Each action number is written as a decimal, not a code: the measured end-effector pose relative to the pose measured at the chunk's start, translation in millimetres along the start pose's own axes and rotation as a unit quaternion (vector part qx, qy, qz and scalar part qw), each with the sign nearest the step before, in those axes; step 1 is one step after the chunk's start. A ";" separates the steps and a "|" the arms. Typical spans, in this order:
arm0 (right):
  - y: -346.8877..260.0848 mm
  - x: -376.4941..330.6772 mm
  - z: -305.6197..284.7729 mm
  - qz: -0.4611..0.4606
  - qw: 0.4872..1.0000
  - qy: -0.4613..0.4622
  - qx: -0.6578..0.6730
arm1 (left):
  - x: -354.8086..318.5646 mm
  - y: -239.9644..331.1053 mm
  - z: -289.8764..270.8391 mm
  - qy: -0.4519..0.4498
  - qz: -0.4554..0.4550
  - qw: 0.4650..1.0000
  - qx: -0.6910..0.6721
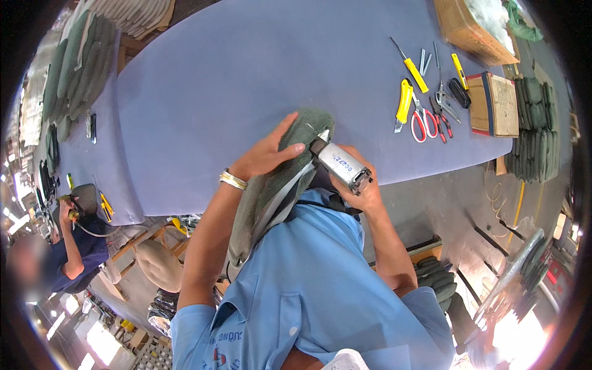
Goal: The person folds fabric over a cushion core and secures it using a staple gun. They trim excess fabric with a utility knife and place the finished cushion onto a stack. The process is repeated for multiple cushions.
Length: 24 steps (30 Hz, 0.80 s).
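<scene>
A long dark green padded cushion (262,194) leans from my chest onto the near edge of the table, a pale strip showing along its right side. My left hand (264,157) grips its upper part, thumb across the fabric and fingers round the far side. In my right hand (368,192) is a silver staple gun (340,163). Its dark nose meets the cushion's right side near the top, beside a small white bit of material. The gun hides part of my right fingers, so its trigger cannot be seen.
Red-handled scissors (424,123), a yellow utility knife (404,102), a yellow screwdriver (415,74) and pliers (441,117) lie at the table's right, near a cardboard box (493,105). Green cushions (80,61) are piled far left. A co-worker (77,253) works at the left.
</scene>
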State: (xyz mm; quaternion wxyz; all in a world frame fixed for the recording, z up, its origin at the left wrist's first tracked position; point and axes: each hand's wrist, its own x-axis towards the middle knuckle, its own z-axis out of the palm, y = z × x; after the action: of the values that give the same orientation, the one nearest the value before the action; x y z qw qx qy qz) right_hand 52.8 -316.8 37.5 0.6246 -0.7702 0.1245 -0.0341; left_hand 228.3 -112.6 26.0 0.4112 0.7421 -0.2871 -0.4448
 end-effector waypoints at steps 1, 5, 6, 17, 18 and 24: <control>1.6 -0.2 0.2 0.006 1.000 -0.005 0.009 | 0.7 -5.0 1.5 0.009 -0.006 0.999 0.045; 7.6 -6.6 4.1 -0.018 0.999 0.029 -0.018 | -10.5 3.2 28.1 0.068 0.031 0.981 0.177; 4.2 -6.2 4.8 -0.019 0.999 0.031 -0.013 | -10.8 6.0 32.1 0.092 0.049 0.975 0.197; -8.6 -12.6 6.8 0.046 0.999 0.019 -0.010 | -16.1 38.6 50.1 0.151 -0.046 0.942 0.296; -6.9 -16.2 5.5 0.042 0.999 0.016 -0.014 | -15.7 38.2 51.2 0.148 -0.053 0.943 0.294; -6.7 -16.0 6.0 0.041 0.999 -0.002 0.002 | -17.2 31.7 54.6 0.154 -0.041 0.946 0.281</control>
State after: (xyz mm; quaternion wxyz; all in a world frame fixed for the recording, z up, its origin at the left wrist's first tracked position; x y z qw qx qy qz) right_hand 39.6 -306.1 44.4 0.6271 -0.7633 0.1550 -0.0070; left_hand 169.9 -134.1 46.2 0.2068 0.8980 -0.3030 -0.2429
